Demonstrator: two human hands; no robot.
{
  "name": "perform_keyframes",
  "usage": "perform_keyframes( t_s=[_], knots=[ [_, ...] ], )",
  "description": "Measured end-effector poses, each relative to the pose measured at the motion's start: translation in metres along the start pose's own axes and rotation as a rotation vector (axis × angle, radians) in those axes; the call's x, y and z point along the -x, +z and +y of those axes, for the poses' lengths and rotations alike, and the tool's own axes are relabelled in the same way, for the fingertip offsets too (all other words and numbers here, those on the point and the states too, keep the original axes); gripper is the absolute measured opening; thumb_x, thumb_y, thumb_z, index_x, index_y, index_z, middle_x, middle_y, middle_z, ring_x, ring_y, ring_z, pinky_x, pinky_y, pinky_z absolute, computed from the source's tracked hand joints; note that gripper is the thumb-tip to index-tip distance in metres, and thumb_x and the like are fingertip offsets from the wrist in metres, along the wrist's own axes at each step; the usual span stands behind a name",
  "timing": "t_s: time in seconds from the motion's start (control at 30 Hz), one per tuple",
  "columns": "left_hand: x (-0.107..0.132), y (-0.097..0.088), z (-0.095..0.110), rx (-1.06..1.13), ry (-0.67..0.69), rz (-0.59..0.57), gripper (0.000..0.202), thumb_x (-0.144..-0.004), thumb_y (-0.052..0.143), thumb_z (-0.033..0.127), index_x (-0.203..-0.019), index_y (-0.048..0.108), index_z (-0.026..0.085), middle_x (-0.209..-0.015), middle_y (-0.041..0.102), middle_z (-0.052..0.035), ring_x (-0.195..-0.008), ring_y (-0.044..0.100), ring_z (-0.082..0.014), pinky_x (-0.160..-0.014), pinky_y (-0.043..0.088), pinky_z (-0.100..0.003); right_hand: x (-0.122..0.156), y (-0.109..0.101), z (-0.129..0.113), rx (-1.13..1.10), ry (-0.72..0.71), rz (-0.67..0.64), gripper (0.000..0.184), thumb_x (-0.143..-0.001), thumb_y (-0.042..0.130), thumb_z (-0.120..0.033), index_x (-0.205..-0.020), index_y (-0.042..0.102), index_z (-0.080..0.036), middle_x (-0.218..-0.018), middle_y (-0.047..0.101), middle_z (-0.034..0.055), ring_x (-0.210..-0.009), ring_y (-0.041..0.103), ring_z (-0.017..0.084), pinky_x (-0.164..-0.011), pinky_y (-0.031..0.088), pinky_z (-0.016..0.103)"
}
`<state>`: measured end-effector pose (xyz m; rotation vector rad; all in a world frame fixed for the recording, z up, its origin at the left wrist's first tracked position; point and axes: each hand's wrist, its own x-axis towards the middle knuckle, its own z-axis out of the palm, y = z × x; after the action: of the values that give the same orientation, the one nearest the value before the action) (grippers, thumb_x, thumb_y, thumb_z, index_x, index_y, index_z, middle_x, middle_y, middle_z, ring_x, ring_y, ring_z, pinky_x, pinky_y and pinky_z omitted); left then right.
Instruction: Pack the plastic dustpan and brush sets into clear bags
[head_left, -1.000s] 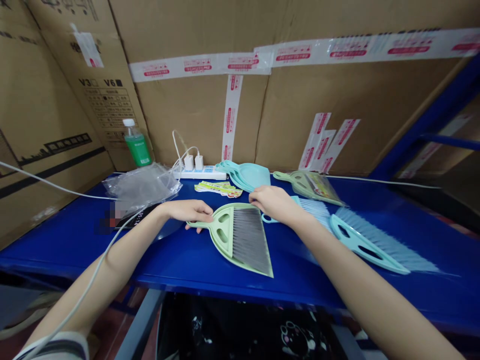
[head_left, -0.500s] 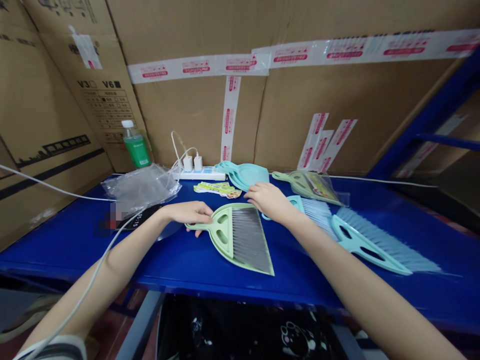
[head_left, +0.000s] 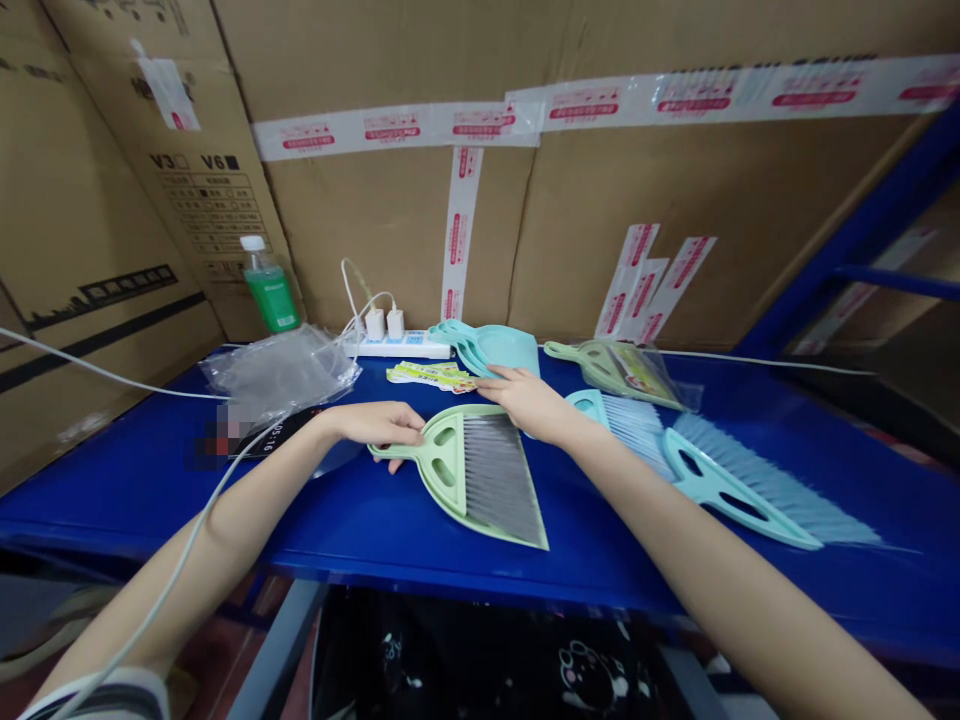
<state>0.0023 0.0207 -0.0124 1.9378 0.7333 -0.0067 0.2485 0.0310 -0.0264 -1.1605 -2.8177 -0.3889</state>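
My left hand (head_left: 382,428) is closed around the handle of a light green dustpan (head_left: 534,538). A green hand brush (head_left: 491,460) with grey bristles lies nested in that dustpan. Its flat edge points right, towards me. Beyond the pan, my right hand (head_left: 525,400) reaches over with fingers stretched out and holds nothing visible. Those fingertips are at the right end of a small pile of yellow-green printed cards (head_left: 431,375); whether they touch it I cannot tell. Blue dustpans (head_left: 499,348), stacked together, lie just behind the right hand.
Two blue brushes (head_left: 742,500) lie at the right. A bagged green dustpan set (head_left: 622,370) sits at the back. Clear plastic bags (head_left: 281,375), a phone (head_left: 274,437), a power strip (head_left: 405,347) and a green bottle (head_left: 271,290) are on the left. Cardboard (head_left: 375,220) walls the blue table.
My right hand has shifted slightly left and down, its fingers now straighter and closer to the printed cards. The left hand stays on the green dustpan's handle.
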Motion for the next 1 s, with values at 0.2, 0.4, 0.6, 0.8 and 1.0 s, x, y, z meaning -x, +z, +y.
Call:
perform_keyframes(
  t_s=[0.2,0.4,0.6,0.8,1.0],
  knots=[
    [0.0,0.0,0.001,0.005,-0.001,0.004,0.027,-0.089,0.049,0.034,-0.077,0.06,0.014,-0.044,0.059,0.0036,-0.032,0.042,-0.0054,-0.035,0.034,-0.013,0.0,0.003,0.003,-0.058,-0.047,0.143,0.037,-0.084,0.044,-0.001,-0.11,0.067,-0.014,-0.116,0.066,0.0092,-0.122,0.048,0.027,-0.09,0.042,0.041],
    [0.001,0.0,-0.001,0.007,0.009,0.013,0.027,-0.089,0.05,0.034,-0.075,0.059,0.013,-0.044,0.058,0.0039,-0.033,0.042,-0.005,-0.035,0.035,-0.013,0.004,-0.014,-0.002,-0.091,-0.121,0.34,0.027,-0.088,0.045,-0.009,-0.087,0.071,-0.02,-0.09,0.072,0.0067,-0.097,0.06,0.023,-0.081,0.042,0.038],
    [0.0,0.0,0.001,0.001,-0.023,0.001,0.026,-0.09,0.048,0.032,-0.075,0.059,0.013,-0.045,0.059,0.0029,-0.035,0.044,-0.0056,-0.035,0.035,-0.013,0.01,-0.024,-0.015,-0.187,-0.08,0.377,0.031,-0.085,0.038,-0.007,-0.105,0.061,-0.015,-0.095,0.068,0.0097,-0.086,0.061,0.021,-0.074,0.043,0.033],
    [0.0,-0.001,0.0,0.005,-0.017,0.004,0.027,-0.09,0.049,0.034,-0.077,0.06,0.013,-0.046,0.059,0.0023,-0.035,0.045,-0.0058,-0.035,0.035,-0.013,0.019,-0.034,-0.013,-0.244,0.024,0.337,0.033,-0.082,0.037,-0.01,-0.111,0.052,-0.014,-0.086,0.064,0.0089,-0.068,0.058,0.02,-0.063,0.04,0.032],
    [0.0,-0.001,-0.001,0.005,-0.044,0.003,0.028,-0.09,0.049,0.035,-0.078,0.06,0.013,-0.047,0.06,0.0018,-0.035,0.044,-0.0056,-0.034,0.033,-0.013,0.022,-0.041,-0.014,-0.489,-0.03,0.286,0.036,-0.081,0.04,-0.015,-0.117,0.047,-0.015,-0.072,0.057,0.0012,-0.062,0.054,0.016,-0.059,0.041,0.029]
  ],
)
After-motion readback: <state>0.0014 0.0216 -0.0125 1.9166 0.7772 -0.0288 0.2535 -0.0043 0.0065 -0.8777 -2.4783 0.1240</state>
